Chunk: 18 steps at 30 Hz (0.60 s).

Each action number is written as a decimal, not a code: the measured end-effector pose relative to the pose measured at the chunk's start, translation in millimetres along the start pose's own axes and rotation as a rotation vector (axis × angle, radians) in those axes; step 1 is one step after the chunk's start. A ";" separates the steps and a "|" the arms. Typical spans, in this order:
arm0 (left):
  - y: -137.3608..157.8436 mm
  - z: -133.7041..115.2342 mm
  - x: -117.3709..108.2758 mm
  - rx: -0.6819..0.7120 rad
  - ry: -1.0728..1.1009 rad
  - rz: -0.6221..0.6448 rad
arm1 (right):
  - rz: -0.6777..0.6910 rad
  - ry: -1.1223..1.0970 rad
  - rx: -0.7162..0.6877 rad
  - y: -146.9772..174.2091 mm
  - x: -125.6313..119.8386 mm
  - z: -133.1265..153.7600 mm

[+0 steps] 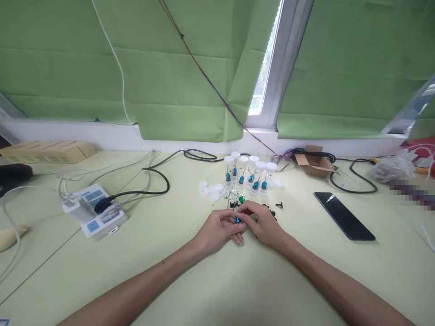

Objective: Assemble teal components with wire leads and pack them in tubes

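Observation:
My left hand (pixel 219 231) is closed around a small shiny blue metal part (pixel 238 220), its fingers curled under it. The thumb and forefinger of my right hand (pixel 263 222) pinch together at the top of this part; what they grip there is too small to make out. Just beyond the fingertips lie a green metal part (pixel 241 199), small black pieces (pixel 234 204) and thin metal rods. A black T-shaped piece (pixel 279 205) lies to the right. Several clear tubes with white caps (pixel 243 159) stand behind, each with a blue part inside.
Loose white caps (pixel 215 197) lie left of the tubes. A white power strip (pixel 98 213) with plugged-in cables sits at left, a black phone (pixel 343 216) at right. An open cardboard box (pixel 314 165) and a plastic bag (pixel 390 167) are at the back right.

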<state>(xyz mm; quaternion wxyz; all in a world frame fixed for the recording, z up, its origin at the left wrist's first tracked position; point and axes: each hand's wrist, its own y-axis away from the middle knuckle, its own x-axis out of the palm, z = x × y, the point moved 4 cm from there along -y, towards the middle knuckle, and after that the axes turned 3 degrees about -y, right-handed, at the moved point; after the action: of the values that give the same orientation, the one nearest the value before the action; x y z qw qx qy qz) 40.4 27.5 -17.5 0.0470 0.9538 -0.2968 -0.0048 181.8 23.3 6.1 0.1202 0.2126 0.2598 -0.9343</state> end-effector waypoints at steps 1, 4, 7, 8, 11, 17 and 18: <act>0.1 0.0 0.1 -0.001 -0.001 0.000 | 0.001 -0.001 0.000 0.0 -0.1 0.1; 0.3 -0.6 0.7 0.000 -0.001 -0.002 | 0.004 -0.003 -0.004 0.2 -0.2 0.4; 0.6 -1.8 0.9 -0.007 -0.006 -0.007 | 0.006 -0.004 -0.011 0.3 -0.5 0.7; 0.7 -2.1 0.8 -0.009 -0.007 -0.008 | 0.007 -0.004 -0.012 0.3 -0.6 0.9; 0.7 -2.3 0.8 -0.009 -0.003 -0.004 | 0.011 -0.005 -0.007 0.0 -0.8 1.3; 0.5 0.4 0.6 -0.006 0.010 -0.007 | 0.014 -0.007 -0.019 0.7 -0.7 1.5; 0.4 0.9 0.5 -0.004 0.009 -0.007 | 0.015 -0.008 -0.020 0.9 -0.7 1.3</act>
<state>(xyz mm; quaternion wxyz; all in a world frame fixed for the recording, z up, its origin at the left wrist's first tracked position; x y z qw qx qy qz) 40.6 26.8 -18.3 0.0501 0.9548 -0.2931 -0.0015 182.3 21.9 7.1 0.1304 0.2097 0.2669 -0.9315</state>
